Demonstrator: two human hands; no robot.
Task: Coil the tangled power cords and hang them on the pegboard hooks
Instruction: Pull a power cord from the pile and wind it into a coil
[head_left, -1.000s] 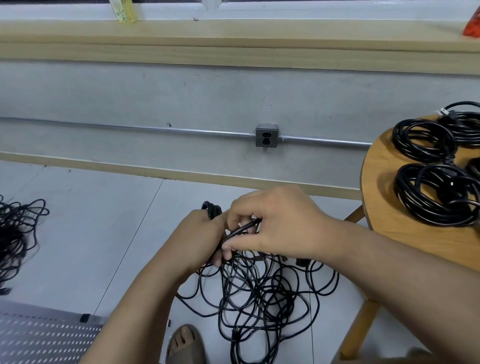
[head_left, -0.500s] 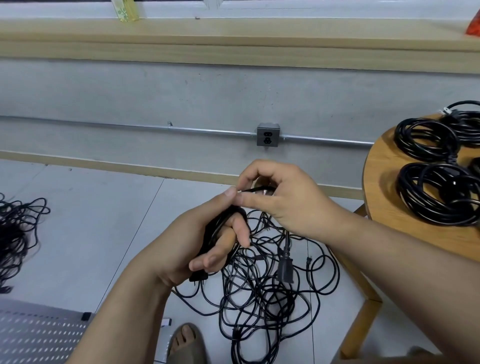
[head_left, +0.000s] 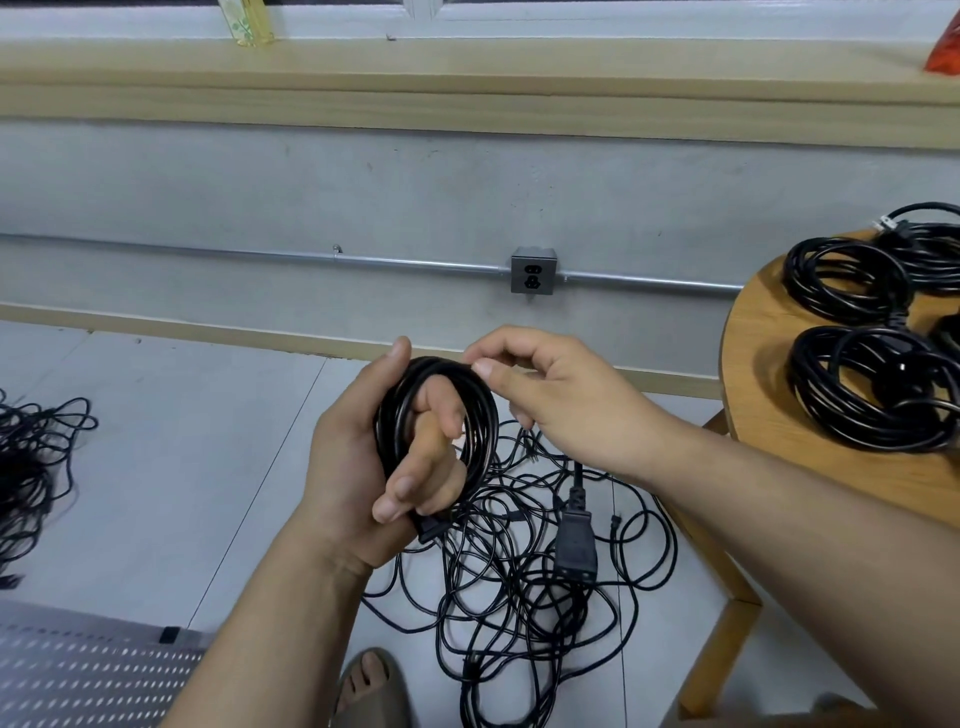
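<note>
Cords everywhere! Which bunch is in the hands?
The small coil looped round the left hand, its top pinched by the right hand. The tangle lies on the floor; the other coils lie on the table.

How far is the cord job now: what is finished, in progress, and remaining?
Done: coiled black cords lie on the round wooden table. In hand: the left hand holds a black coil; the right hand pinches its top loop. Left: the black tangle on the floor, a second pile at far left, and hanging; the grey perforated pegboard shows no cords.
</note>
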